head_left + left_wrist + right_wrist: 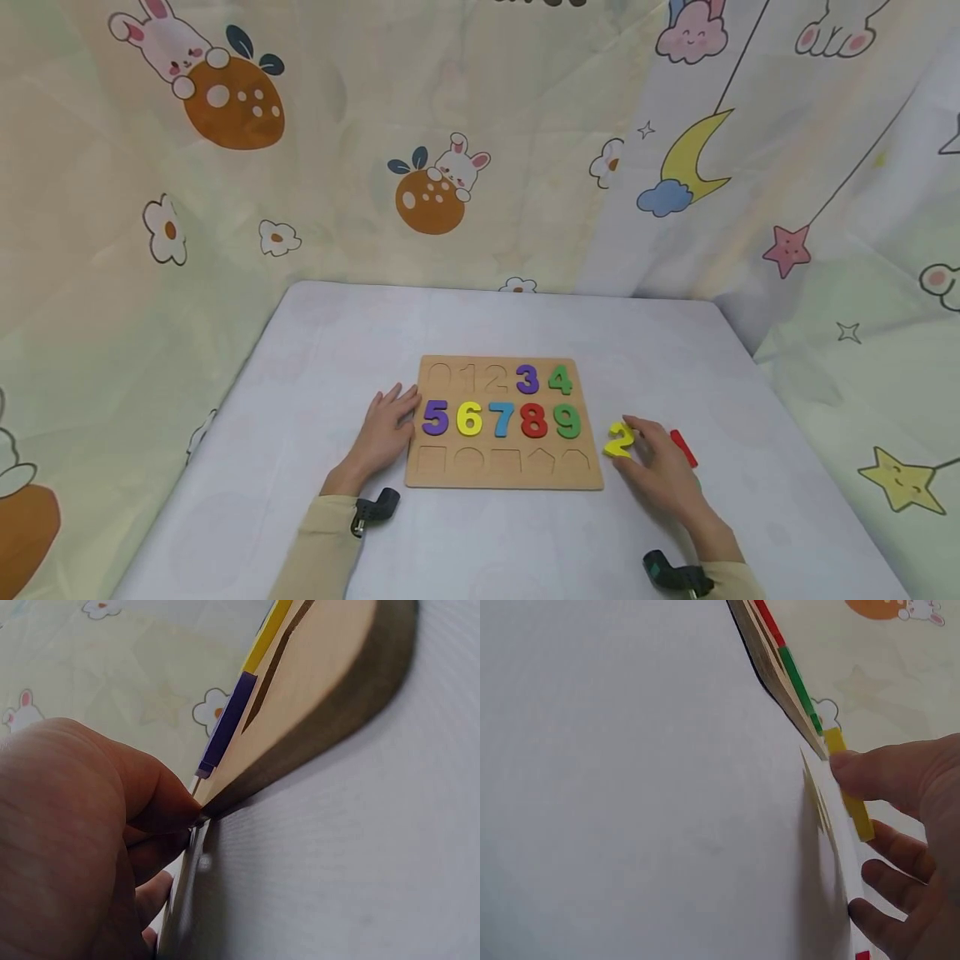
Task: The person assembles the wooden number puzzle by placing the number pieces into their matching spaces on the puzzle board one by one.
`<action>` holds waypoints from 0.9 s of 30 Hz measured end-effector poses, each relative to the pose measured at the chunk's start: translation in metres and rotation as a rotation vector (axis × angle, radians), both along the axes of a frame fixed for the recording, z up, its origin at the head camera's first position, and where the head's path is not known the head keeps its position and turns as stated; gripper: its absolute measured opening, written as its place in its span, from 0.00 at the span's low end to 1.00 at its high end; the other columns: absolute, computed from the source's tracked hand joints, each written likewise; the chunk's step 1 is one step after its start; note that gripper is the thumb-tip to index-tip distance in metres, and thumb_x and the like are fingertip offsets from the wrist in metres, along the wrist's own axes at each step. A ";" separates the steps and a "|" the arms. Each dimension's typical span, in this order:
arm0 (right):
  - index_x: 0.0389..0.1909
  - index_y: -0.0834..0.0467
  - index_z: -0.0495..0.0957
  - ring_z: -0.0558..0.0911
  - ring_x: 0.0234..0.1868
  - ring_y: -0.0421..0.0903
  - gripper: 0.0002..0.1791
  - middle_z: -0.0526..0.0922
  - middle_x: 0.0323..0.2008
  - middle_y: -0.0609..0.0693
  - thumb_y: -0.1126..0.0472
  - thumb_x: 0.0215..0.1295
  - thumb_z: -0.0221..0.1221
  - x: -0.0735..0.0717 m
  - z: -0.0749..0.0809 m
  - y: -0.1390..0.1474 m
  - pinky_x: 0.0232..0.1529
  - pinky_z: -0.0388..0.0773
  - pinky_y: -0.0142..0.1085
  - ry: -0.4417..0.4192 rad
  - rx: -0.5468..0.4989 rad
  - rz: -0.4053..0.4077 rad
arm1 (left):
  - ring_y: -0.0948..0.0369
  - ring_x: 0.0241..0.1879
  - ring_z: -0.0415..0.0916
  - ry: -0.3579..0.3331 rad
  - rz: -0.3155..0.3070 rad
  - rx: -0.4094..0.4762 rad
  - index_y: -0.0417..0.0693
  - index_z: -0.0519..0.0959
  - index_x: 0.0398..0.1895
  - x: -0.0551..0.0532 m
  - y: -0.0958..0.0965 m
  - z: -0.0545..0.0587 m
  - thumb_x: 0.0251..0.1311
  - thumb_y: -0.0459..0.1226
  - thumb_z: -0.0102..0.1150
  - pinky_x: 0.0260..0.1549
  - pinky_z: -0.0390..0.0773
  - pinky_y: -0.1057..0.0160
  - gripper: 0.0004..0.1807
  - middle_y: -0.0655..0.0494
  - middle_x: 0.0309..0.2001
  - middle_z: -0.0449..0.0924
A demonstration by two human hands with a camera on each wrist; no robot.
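Nearest my right-wrist lens, the person's right hand (663, 471) pinches a yellow number 2 (620, 442) between thumb and fingers, just to the right of a wooden number board (465, 481); on my feed the piece appears held a little above the white tabletop (495, 542). Partly hidden behind that hand lies a red piece (683, 448), and beside it shows a green sliver (698, 479) too small for me to identify. At the board's opposite side, the left hand (381, 433) touches the left edge, its fingers loosely extended; from the left wrist, thumb and fingertips crowd the dark rim, and I cannot make out exactly how they meet it. Seated in the board are a purple 3 (529, 379) and green 4 (560, 385) in the top row, and a purple 5 (436, 412), yellow 6 (461, 419), blue 7 (502, 421), red 8 (534, 420) and green 9 (567, 427) in the middle row. Outlines of 0, 1 and 2 show at top left, with five shapes along the bottom. Both beige sleeves (318, 546) are cut off by my head view's lower edge, while cartoon-printed cloth (337, 192) rises behind the table.
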State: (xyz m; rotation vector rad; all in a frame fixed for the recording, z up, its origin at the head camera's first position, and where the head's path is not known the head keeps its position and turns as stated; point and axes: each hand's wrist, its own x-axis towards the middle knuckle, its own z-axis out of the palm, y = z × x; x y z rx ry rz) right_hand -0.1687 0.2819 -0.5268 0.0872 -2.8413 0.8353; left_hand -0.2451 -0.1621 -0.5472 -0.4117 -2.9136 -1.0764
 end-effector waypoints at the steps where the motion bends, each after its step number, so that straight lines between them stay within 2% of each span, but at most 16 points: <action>1: 0.67 0.59 0.66 0.72 0.61 0.61 0.39 0.70 0.63 0.60 0.63 0.53 0.70 -0.002 0.000 -0.002 0.59 0.72 0.60 0.012 -0.013 -0.002 | 0.49 0.76 0.45 -0.001 0.001 0.001 0.40 0.69 0.67 0.000 0.000 0.000 0.60 0.30 0.50 0.75 0.34 0.48 0.29 0.50 0.72 0.62; 5: 0.68 0.60 0.64 0.75 0.58 0.61 0.41 0.70 0.63 0.61 0.64 0.53 0.70 -0.010 0.000 -0.009 0.57 0.76 0.56 0.067 -0.044 -0.006 | 0.49 0.76 0.46 -0.001 -0.001 0.013 0.40 0.70 0.67 0.000 0.000 0.000 0.60 0.30 0.50 0.75 0.34 0.48 0.29 0.50 0.72 0.63; 9: 0.69 0.60 0.64 0.78 0.56 0.61 0.41 0.70 0.63 0.61 0.65 0.53 0.70 -0.017 -0.001 -0.015 0.56 0.76 0.55 0.087 -0.071 0.001 | 0.49 0.76 0.47 0.009 0.001 0.017 0.39 0.70 0.66 0.000 0.000 0.001 0.59 0.30 0.51 0.74 0.35 0.47 0.29 0.50 0.71 0.63; 18: 0.71 0.56 0.61 0.76 0.58 0.60 0.42 0.69 0.64 0.59 0.61 0.57 0.69 -0.028 -0.002 -0.028 0.59 0.75 0.56 0.012 -0.147 -0.001 | 0.48 0.75 0.47 0.023 0.000 0.017 0.39 0.70 0.66 0.001 0.000 0.002 0.59 0.30 0.51 0.74 0.36 0.46 0.29 0.50 0.71 0.64; 27: 0.71 0.56 0.62 0.77 0.59 0.60 0.41 0.70 0.65 0.57 0.62 0.56 0.68 -0.036 0.001 -0.049 0.57 0.76 0.55 0.006 -0.202 0.058 | 0.48 0.75 0.47 0.022 0.000 0.018 0.39 0.70 0.66 0.001 0.001 0.001 0.58 0.30 0.51 0.74 0.36 0.46 0.29 0.49 0.71 0.64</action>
